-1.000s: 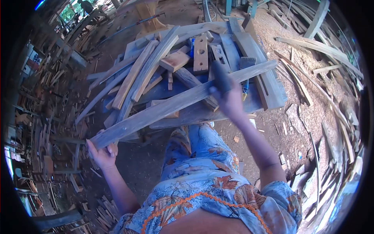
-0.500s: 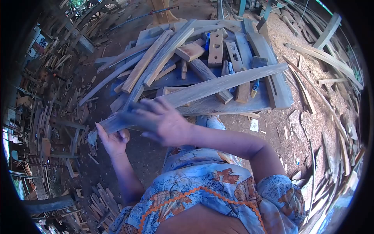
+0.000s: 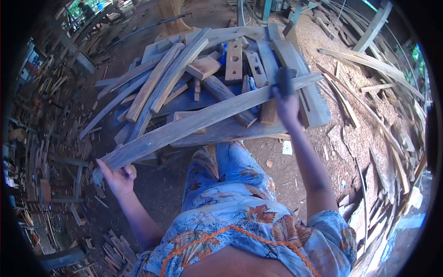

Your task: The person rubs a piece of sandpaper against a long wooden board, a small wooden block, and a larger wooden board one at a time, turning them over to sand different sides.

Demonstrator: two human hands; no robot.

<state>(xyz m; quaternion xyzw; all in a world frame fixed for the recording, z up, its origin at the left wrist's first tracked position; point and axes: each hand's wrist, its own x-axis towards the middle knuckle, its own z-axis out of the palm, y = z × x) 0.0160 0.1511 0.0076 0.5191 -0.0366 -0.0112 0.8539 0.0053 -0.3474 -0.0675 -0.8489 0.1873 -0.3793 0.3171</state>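
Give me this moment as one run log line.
left hand: grips near end of long plank | right hand: holds dark tool at far end | plank rests across workbench piled with wood

Your left hand (image 3: 118, 177) is closed around the near end of a long grey plank (image 3: 198, 121). The plank runs diagonally up and to the right, lying across the cluttered table (image 3: 226, 134). Your right hand (image 3: 287, 107) is raised over the plank's far end and grips a dark tool (image 3: 284, 76); it is too blurred to identify. Behind the plank the table carries curved slats (image 3: 173, 76) and a drilled wooden block (image 3: 234, 60). Offcuts and sawdust cover the floor (image 3: 355, 120) to your right.
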